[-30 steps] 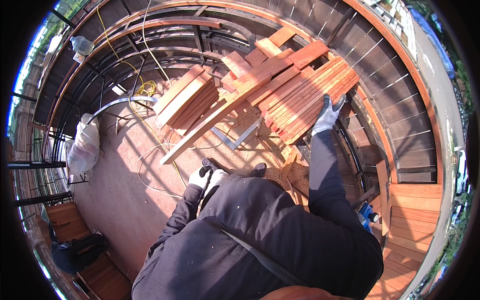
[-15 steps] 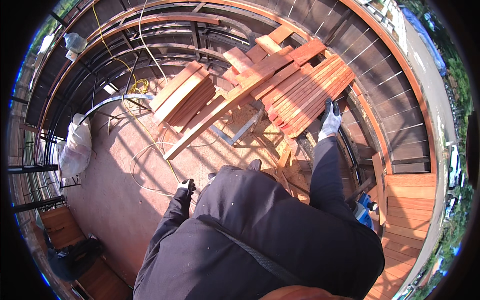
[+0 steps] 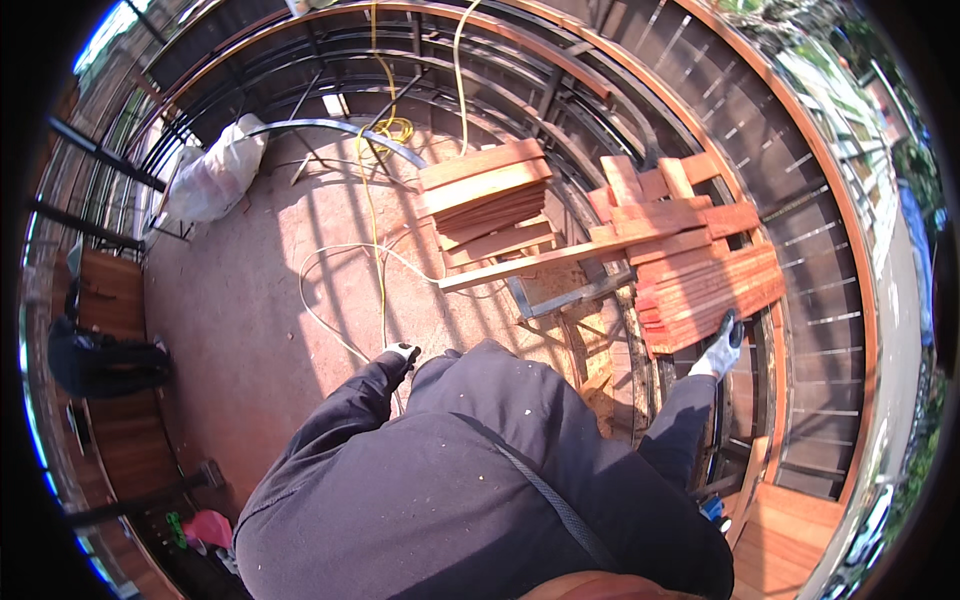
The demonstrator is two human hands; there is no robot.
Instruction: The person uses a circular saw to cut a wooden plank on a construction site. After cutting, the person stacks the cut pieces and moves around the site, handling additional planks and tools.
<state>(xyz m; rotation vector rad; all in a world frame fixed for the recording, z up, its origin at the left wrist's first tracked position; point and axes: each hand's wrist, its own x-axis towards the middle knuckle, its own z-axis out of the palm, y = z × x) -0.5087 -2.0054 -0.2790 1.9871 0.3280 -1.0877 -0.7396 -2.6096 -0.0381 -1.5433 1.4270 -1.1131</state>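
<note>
My right hand (image 3: 720,354), in a white work glove with dark fingertips, is at the near edge of a stack of reddish wooden boards (image 3: 705,292). Its fingers stretch toward the boards and seem to touch the edge; nothing shows gripped in them. My left hand (image 3: 404,353), gloved the same way, hangs low beside my body above the floor, fingers loosely bent and apart, holding nothing visible. A long plank (image 3: 560,258) runs from the top of the stack toward the left. Left of it lies a second pile of boards (image 3: 485,188).
A metal frame (image 3: 575,298) stands under the long plank. Yellow hose (image 3: 372,210) and a pale cord (image 3: 305,290) lie across the red floor (image 3: 240,330). A white sack (image 3: 215,178) sits far left. A curved slatted wall (image 3: 800,240) bounds the right. Dark clothing (image 3: 100,360) lies at left.
My view has turned leftward, so the boards and floor sit farther right in the picture. My right hand stays by the stack's near edge; my left hand stays low beside my body.
</note>
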